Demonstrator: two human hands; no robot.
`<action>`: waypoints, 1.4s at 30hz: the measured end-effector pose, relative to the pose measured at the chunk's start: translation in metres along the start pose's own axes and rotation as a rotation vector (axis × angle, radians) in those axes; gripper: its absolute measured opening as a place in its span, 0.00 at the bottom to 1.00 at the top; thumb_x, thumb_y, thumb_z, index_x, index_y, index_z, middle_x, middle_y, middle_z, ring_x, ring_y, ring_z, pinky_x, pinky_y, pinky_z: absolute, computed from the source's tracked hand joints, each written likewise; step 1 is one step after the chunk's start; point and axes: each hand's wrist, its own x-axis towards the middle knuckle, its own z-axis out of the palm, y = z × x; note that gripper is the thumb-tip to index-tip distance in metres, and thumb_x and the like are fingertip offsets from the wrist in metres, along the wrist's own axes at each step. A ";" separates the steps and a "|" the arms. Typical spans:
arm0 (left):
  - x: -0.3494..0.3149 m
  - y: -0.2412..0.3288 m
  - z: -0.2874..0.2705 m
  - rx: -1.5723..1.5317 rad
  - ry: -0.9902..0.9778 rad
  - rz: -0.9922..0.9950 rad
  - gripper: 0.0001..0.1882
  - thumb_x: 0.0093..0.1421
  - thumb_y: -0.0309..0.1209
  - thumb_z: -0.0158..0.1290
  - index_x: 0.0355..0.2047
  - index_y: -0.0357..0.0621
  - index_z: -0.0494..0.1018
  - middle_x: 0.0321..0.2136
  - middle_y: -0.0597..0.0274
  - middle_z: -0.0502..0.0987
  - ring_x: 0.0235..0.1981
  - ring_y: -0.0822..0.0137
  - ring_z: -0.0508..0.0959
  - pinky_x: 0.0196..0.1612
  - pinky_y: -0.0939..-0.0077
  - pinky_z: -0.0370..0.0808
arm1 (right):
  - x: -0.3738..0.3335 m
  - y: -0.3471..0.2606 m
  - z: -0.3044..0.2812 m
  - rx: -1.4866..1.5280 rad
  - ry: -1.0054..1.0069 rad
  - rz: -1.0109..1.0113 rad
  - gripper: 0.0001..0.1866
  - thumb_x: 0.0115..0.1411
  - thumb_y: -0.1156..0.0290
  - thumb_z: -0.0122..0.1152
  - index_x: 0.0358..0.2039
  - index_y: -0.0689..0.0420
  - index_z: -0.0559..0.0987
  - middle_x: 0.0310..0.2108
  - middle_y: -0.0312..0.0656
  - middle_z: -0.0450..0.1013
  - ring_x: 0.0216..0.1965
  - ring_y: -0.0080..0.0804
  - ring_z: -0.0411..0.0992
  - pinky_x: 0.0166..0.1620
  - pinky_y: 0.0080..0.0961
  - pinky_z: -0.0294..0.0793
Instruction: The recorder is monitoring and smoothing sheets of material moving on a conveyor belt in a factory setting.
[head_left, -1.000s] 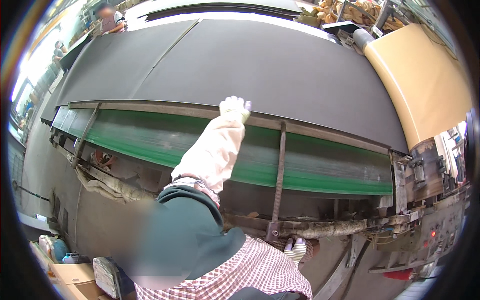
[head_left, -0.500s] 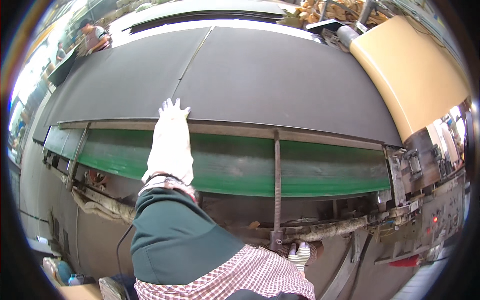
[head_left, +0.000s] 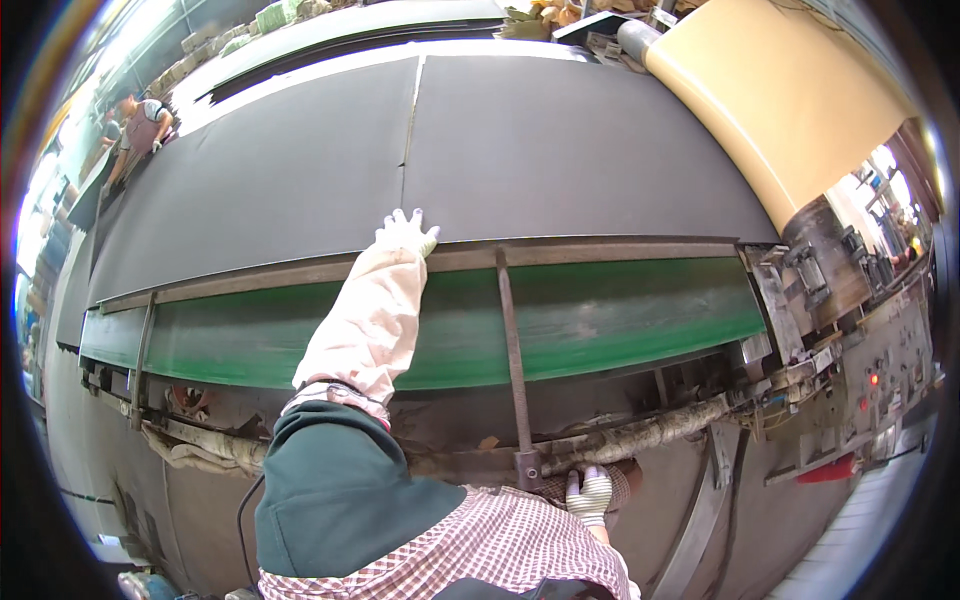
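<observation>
My left hand (head_left: 405, 232), in a white glove with a pale sleeve cover, reaches far forward. Its spread fingers lie on the near edge of the dark grey sheets (head_left: 560, 150), right at the seam (head_left: 408, 130) between two of them. The sheets rest on a wide machine bed above a green belt (head_left: 620, 320). My right hand (head_left: 588, 495), also gloved, is low by my body. It rests against a cloth-wrapped pipe (head_left: 650, 435) beside the foot of an upright metal bar (head_left: 510, 340). Its grip is unclear.
A large tan roll (head_left: 790, 110) lies at the far right end of the bed. A control panel with red lights (head_left: 870, 390) stands at the right. Another person (head_left: 140, 125) works at the far left end. A rusty rail (head_left: 600, 252) runs along the sheets' near edge.
My left hand has slid along the near edge of the sheets, first left and then back right to the seam. My view has swung a little. The right hand stayed low by the pipe.
</observation>
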 end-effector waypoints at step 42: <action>-0.015 0.029 0.003 0.104 0.102 0.207 0.39 0.68 0.65 0.29 0.59 0.52 0.71 0.53 0.54 0.75 0.55 0.53 0.72 0.59 0.58 0.69 | 0.005 -0.007 -0.013 0.016 0.018 -0.023 0.09 0.57 0.64 0.62 0.33 0.56 0.78 0.31 0.50 0.75 0.34 0.52 0.73 0.41 0.47 0.72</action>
